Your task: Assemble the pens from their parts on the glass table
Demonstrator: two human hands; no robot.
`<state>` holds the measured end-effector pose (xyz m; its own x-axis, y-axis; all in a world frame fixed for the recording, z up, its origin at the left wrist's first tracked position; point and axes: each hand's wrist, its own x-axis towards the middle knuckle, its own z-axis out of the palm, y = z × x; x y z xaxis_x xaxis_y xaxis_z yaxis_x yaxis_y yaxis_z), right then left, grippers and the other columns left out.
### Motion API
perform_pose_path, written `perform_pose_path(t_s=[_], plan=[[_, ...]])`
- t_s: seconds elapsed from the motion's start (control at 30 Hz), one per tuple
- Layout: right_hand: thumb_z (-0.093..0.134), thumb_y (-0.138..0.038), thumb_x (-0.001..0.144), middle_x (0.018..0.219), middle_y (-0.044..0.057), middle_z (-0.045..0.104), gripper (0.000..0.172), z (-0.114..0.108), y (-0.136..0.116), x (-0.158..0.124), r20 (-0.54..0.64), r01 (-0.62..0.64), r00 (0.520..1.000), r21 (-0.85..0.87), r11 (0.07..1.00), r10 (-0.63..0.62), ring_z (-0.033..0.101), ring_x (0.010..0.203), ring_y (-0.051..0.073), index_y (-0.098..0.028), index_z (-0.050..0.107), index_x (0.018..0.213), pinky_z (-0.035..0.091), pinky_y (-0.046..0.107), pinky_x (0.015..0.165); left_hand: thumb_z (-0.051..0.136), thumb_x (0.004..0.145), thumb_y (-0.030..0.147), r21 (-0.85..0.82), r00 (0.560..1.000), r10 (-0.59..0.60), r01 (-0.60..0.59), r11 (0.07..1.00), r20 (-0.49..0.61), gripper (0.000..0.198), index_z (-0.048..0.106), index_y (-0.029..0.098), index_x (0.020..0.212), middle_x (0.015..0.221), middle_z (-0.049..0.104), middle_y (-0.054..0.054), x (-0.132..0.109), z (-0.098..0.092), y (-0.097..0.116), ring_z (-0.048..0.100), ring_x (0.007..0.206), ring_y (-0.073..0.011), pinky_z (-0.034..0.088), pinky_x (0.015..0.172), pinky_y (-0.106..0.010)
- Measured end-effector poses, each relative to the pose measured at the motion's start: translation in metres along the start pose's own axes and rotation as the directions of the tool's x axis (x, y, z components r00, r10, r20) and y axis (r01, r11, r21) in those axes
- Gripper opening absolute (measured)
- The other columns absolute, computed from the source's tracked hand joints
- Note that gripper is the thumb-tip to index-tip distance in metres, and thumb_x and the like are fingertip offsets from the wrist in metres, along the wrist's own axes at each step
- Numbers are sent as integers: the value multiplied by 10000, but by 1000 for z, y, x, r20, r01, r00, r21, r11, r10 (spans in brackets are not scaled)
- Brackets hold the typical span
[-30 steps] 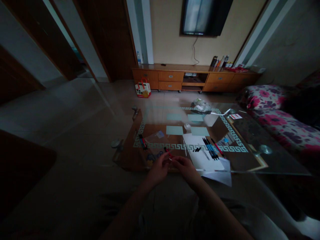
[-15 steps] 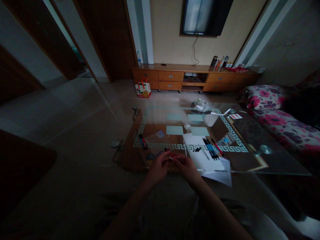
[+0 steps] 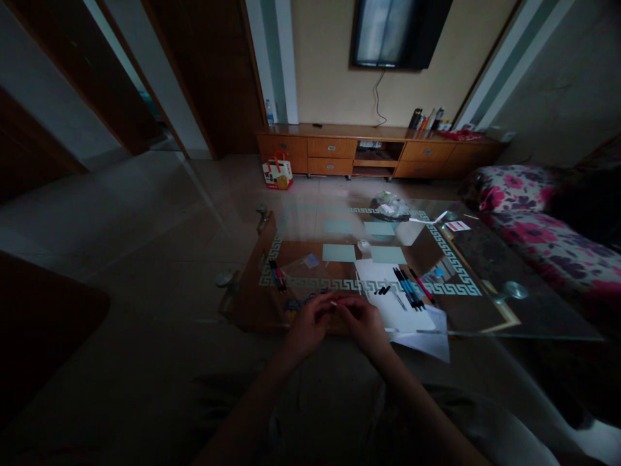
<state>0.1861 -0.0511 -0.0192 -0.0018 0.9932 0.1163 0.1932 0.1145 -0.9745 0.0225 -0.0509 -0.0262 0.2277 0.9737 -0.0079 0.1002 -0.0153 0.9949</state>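
Observation:
My left hand (image 3: 307,329) and my right hand (image 3: 363,325) meet at the near edge of the glass coffee table (image 3: 466,272). Both are closed in a pinch around a small red pen (image 3: 336,299), whose pale tip shows between the fingertips. Just right of my hands lie white sheets of paper (image 3: 405,314) with several black and blue pens (image 3: 407,288) on them and a red one beside. Two more pens (image 3: 277,276) lie at the table's left corner.
Pale green cards (image 3: 339,253) and a crumpled plastic bag (image 3: 391,206) lie farther back on the table. A floral sofa (image 3: 543,226) stands at the right. A wooden TV cabinet (image 3: 378,152) with a gift bag (image 3: 277,173) lines the far wall.
My hands have drawn closer together around the red pen, and less of the pen shows between them than a second ago. Nothing else has moved.

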Motion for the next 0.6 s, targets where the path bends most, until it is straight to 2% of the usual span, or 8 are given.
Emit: perform_pose_path(t_s=[0.13,0.23,0.33,0.43,0.6], plan=[[646,-322,844,1036,80,712,140,0,-8,0,19,32,999,20,999,-33,656,979,223,-218,732,881,509,359,887,578,841,87,249,982,163,-135,959,-99,419,582,201,1244,1263,594,-107,-2,-4,7,558,1197,-225,414,1070,-431],[641,-326,851,1017,74,715,137,0,-16,0,58,53,997,55,997,-56,651,983,223,-224,727,883,500,369,913,574,842,86,396,960,264,-208,895,-92,433,596,228,1251,1316,551,-94,-3,-7,14,505,1254,-232,368,1104,-432],[632,-342,861,1011,75,715,150,2,-19,-2,101,32,994,103,994,-43,648,988,227,-224,720,895,496,379,925,549,866,100,419,963,263,-217,882,-54,361,632,220,1197,1275,597,-87,-3,-8,16,544,1206,-230,402,1069,-413],[634,-387,859,986,78,717,191,2,-18,-2,123,-21,992,132,991,5,651,957,228,-219,714,898,509,370,888,539,883,131,417,972,228,-189,889,-46,268,671,200,1106,1125,680,-83,-3,-8,14,616,1070,-226,465,973,-384],[645,-468,842,880,63,705,278,-1,-15,0,43,-66,997,178,982,60,641,824,205,-206,688,928,518,328,771,550,908,226,343,981,182,-147,928,-71,203,696,207,1048,1043,710,-63,-3,-7,15,648,953,-212,503,862,-331]])
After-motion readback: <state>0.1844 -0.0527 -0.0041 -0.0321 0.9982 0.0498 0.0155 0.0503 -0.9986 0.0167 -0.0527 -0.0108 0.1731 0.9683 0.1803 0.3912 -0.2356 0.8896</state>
